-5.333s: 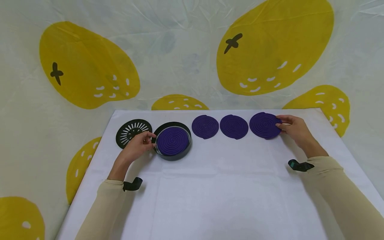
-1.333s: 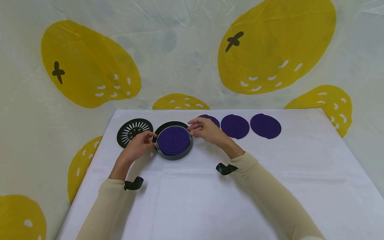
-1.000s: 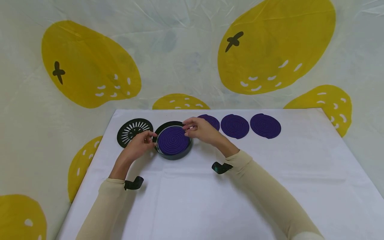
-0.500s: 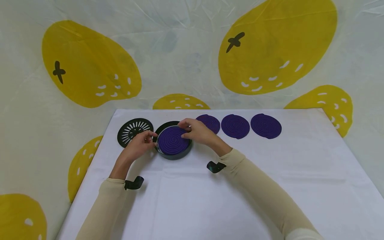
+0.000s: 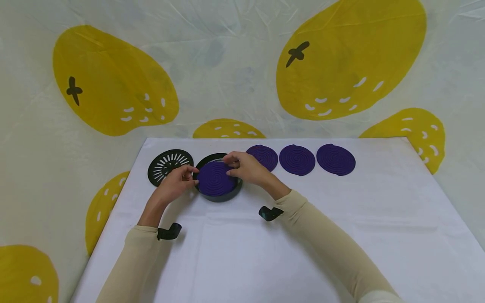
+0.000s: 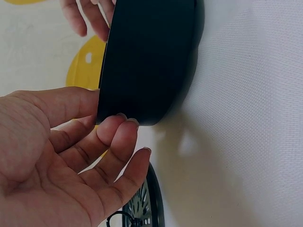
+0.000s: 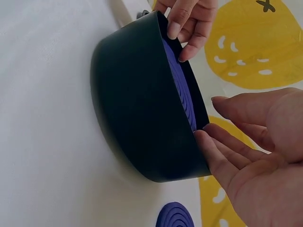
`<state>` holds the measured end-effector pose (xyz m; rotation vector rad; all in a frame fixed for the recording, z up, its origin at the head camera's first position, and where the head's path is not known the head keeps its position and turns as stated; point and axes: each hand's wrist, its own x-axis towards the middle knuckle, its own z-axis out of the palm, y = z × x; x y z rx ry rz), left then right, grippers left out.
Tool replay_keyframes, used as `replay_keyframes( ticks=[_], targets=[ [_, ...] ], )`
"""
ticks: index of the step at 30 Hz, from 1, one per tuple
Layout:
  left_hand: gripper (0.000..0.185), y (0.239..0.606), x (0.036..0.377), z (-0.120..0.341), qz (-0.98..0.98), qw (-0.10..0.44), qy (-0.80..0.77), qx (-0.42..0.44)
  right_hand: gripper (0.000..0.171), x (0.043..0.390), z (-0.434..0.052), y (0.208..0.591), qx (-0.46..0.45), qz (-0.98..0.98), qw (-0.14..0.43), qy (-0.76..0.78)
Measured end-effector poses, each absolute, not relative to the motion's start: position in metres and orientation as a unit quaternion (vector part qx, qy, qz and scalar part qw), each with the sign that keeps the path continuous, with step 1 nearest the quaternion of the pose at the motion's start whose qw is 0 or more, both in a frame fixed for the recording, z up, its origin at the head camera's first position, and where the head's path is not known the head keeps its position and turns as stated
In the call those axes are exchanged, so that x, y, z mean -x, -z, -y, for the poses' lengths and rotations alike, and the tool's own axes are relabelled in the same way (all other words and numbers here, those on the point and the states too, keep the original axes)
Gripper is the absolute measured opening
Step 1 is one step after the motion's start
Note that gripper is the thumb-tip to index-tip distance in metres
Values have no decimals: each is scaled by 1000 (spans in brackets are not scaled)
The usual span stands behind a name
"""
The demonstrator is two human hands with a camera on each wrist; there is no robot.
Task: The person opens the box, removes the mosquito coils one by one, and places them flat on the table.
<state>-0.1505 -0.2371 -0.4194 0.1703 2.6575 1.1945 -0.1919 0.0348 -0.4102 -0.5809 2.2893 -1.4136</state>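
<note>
A round dark mosquito coil holder (image 5: 221, 198) stands on the table with a purple mosquito coil (image 5: 217, 181) inside its rim. My left hand (image 5: 175, 184) pinches the holder's left edge; in the left wrist view the thumb (image 6: 75, 101) is at the rim and fingertips (image 6: 130, 124) touch the outer wall. At the opposite edge is my right hand (image 5: 248, 169), its fingertips over the coil's margin. In the right wrist view two of its fingers (image 7: 202, 137) touch the holder's rim, while the thumb (image 7: 232, 105) stands apart above the opening.
A slotted black lid (image 5: 169, 162) lies left of the holder, partly behind my left hand. Three purple coils lie in a row to the right: a near one (image 5: 265, 156), a middle one (image 5: 297, 160) and a far one (image 5: 336, 160). White cloth (image 5: 242, 252) covers the table.
My right hand has let go of the far right coil and moved left to the holder. The coil in the holder has just shifted slightly left and towards me. My left hand stays put.
</note>
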Motion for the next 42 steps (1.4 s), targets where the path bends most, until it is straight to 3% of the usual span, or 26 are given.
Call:
replay_keyframes(
  ticks=[21,28,42],
  targets=[
    [33,419,151,237,-907,108,-403,-59,45,191,-36,418,215,-735,212,608],
    [34,421,151,238,-907,109,-402,-59,38,189,-35,422,205,-747,176,607],
    [35,421,151,238,-907,114,-400,-59,34,185,-34,426,182,-734,179,629]
  ],
)
